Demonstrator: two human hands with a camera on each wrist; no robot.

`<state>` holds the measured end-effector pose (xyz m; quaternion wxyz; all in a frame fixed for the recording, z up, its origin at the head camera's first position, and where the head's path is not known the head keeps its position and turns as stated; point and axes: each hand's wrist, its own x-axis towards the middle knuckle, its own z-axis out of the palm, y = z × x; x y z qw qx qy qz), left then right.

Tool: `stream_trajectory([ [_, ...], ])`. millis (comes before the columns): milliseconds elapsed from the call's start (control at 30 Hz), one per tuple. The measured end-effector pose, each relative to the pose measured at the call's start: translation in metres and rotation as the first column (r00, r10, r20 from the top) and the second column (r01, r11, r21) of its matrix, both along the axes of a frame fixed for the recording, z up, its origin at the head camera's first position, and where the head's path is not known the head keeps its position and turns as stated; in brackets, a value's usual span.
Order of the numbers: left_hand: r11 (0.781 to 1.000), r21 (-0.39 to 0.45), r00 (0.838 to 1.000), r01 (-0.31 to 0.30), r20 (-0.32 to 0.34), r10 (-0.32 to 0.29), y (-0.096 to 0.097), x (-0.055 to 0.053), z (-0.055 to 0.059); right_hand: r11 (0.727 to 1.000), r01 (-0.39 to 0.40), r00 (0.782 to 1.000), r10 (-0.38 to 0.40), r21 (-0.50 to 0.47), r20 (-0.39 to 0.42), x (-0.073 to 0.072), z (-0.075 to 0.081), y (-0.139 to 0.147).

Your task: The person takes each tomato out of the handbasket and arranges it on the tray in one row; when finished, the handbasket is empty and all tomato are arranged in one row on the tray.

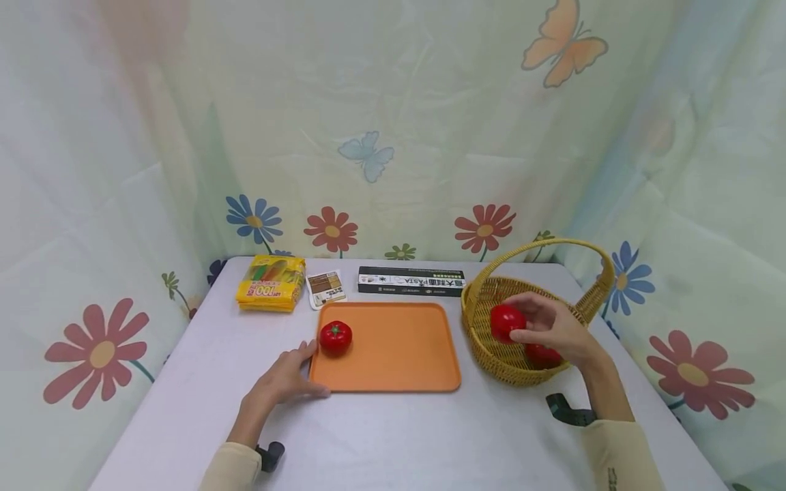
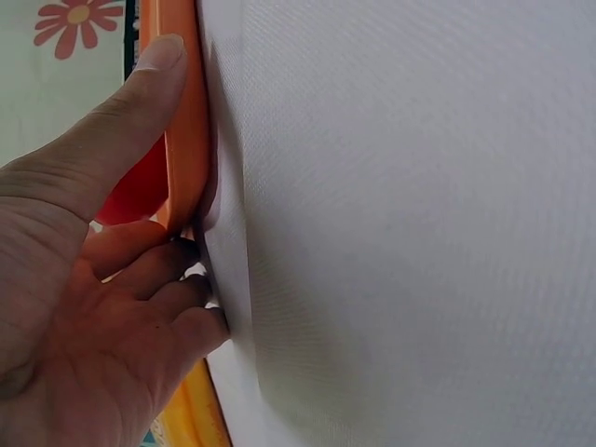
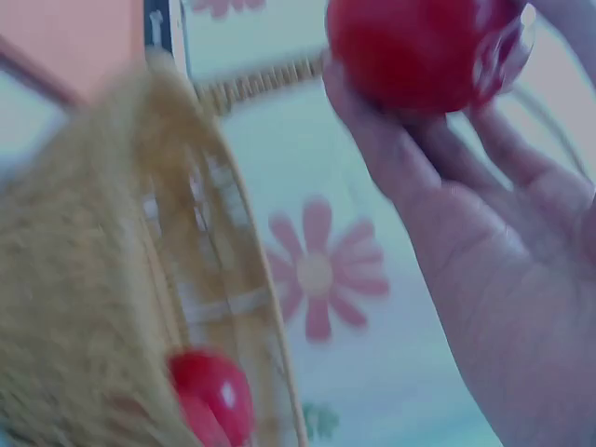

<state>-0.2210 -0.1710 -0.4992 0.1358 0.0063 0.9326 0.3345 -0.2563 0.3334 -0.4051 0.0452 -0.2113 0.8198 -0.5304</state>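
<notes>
At the far left, a yellow packet (image 1: 271, 283) lies on the bench (image 1: 399, 436), well apart from the work. Nearer, the left hand (image 1: 279, 378) grips the near-left corner of the orange tray (image 1: 393, 348), thumb on the near rim, fingers at the left side. A push or pull from this hand could slide or tip the tray. The tomato on the tray (image 1: 335, 338), just inside the left edge, is round with nothing fencing it but a low rim, so such a jolt might set it rolling. Beyond the tray lie a small sachet (image 1: 326, 289) and a black pasta box (image 1: 411, 281); a tray shoved far could bump them.

Right of the tray, the right hand (image 1: 555, 327) holds a second tomato (image 1: 507, 322) in its fingertips, above the wicker basket (image 1: 491, 365). Its smooth skin could slip from so light a hold and drop. The tall basket handle (image 1: 540, 243) arches around that arm; catching it could tip the basket and spill the tomato inside (image 1: 543, 356).
</notes>
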Motion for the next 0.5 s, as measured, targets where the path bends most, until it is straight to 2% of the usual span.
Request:
stream_trajectory([
  [67, 1.000, -0.001, 1.000, -0.002, 0.001, 0.002, 0.000, 0.000, 0.001, 0.985, -0.156, 0.987, 0.158, -0.076, 0.015, 0.006, -0.006, -0.016],
  [133, 1.000, 0.002, 1.000, -0.001, 0.003, 0.001, 0.000, 0.000, 0.000, 0.948, -0.294, 0.951, 0.303, -0.124, 0.060, 0.008, -0.014, -0.039],
  [233, 1.000, 0.012, 1.000, 0.005, -0.001, -0.005, -0.001, -0.001, -0.002, 0.901, -0.402, 0.892, 0.425, -0.160, 0.154, 0.005, -0.030, -0.084],
  [300, 1.000, 0.019, 1.000, 0.007, -0.004, -0.007, -0.002, -0.001, -0.003, 0.889, -0.429, 0.869, 0.455, -0.161, 0.196, 0.000, -0.045, -0.115],
  [333, 1.000, 0.019, 1.000, 0.008, -0.004, -0.008, -0.002, -0.002, -0.004, 0.890, -0.431, 0.867, 0.454, -0.151, 0.206, -0.003, -0.053, -0.128],
  [367, 1.000, 0.018, 1.000, 0.006, -0.005, -0.006, -0.002, -0.002, -0.005, 0.901, -0.414, 0.877, 0.433, -0.131, 0.209, -0.004, -0.060, -0.141],
  [500, 1.000, -0.001, 1.000, -0.001, -0.010, 0.001, -0.003, -0.003, -0.003, 0.949, -0.309, 0.932, 0.314, -0.060, 0.180, -0.013, -0.083, -0.183],
])
